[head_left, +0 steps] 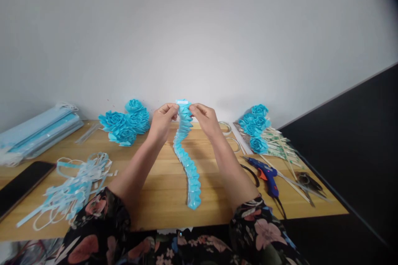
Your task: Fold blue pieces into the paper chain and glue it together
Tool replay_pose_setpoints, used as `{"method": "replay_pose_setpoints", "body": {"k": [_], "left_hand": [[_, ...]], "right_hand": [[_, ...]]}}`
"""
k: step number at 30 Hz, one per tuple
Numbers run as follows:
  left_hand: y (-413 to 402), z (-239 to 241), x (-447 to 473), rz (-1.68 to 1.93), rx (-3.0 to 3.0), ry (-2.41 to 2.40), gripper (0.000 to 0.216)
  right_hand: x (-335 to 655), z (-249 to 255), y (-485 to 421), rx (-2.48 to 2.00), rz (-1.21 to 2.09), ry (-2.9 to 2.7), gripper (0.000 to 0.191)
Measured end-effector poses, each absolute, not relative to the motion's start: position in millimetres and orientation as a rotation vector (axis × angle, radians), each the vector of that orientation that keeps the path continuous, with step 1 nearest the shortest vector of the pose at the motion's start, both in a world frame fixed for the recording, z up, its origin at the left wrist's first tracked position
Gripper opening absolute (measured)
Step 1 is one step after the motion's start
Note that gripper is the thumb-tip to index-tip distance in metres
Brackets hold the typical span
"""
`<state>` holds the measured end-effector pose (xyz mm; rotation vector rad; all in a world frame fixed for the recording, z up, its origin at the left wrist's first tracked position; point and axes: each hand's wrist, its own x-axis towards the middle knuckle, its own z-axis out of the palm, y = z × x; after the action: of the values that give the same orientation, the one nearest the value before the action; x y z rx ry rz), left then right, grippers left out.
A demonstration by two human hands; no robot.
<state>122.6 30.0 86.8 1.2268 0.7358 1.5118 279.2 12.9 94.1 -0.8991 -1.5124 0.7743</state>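
Observation:
A long strip of folded blue petals (187, 161) runs from the back of the wooden table (161, 198) toward me. Its far end is lifted off the table and pinched between both hands. My left hand (162, 121) grips the top of the strip from the left, fingers closed. From the right, my right hand (204, 118) pinches the same end with thumb and forefinger. The strip's near end lies flat near the table's front edge.
Finished blue flowers (125, 123) sit back left and blue flowers on sticks (258, 126) back right. A blue glue gun (268, 174), scissors (307, 182), tape rolls (228, 129), loose mask straps (73, 186), a phone (21, 182) and stacked face masks (37, 132) lie around.

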Motion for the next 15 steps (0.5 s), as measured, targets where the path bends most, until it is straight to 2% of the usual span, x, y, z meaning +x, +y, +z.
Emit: {"method": "replay_pose_setpoints", "body": {"k": [10, 15], "left_hand": [[33.4, 83.6, 123.7, 1.444, 1.245, 0.729, 0.034], [31.4, 85.1, 122.9, 1.433, 1.326, 0.82, 0.027]], "right_hand": [[278.6, 99.5, 12.9, -0.976, 0.678, -1.432, 0.031], [280.0, 98.5, 12.2, -1.005, 0.66, -1.417, 0.034]]}}
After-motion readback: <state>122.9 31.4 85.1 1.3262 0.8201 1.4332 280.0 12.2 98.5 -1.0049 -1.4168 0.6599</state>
